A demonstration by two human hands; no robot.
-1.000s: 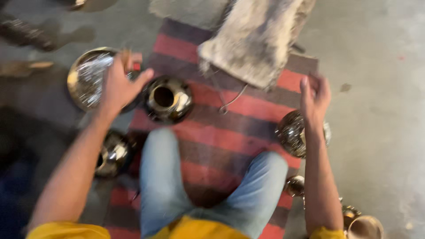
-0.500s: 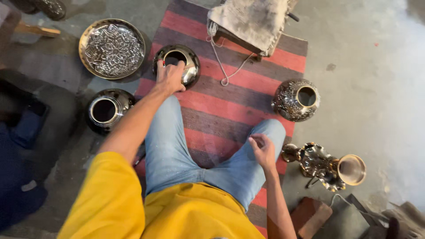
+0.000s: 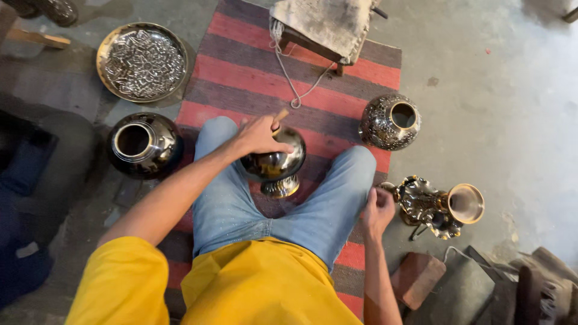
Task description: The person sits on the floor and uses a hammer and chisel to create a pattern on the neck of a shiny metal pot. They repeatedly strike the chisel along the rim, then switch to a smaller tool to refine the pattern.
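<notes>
Your left hand grips the shiny round brass vase w/ its rim, right hand loosely curled, holding nothing, on your knee; looks heavy & slick, so hold rim/neck.

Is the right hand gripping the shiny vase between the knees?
No, the right hand rests on the right knee; the left hand holds the vase.

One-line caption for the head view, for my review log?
Seated person's left hand grips a polished metal vase between their knees; right hand rests on knee.
</notes>
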